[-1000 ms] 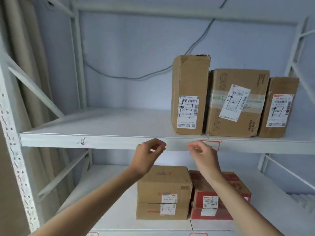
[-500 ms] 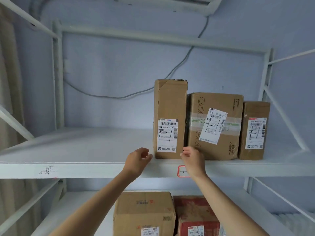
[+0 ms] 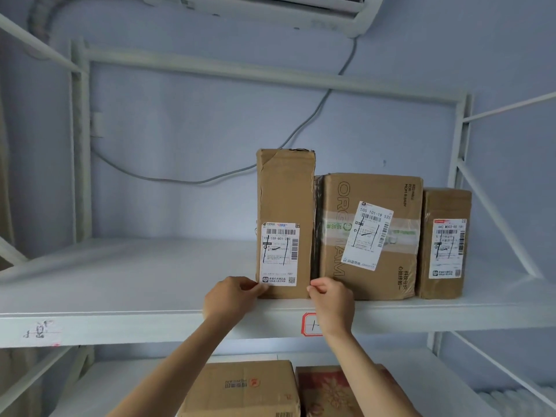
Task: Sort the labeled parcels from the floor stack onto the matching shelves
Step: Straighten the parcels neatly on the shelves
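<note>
Both arms up. Left hand (image 3: 230, 297) pinching bottom left corner of tall box (image 3: 284, 191), right hand (image 3: 332, 299) pinching bottom right corner, on white shelf (image 3: 120, 284).

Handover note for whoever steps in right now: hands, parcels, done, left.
Left hand and right hand pinch the bottom corners of the tall parcel, which stands upright on the upper shelf.
It touches the wide parcel; a small parcel stands at the right end.
Done: three parcels on this shelf, labels forward; more on the lower shelf.
Left: release the tall one. The floor stack is out of view.
</note>
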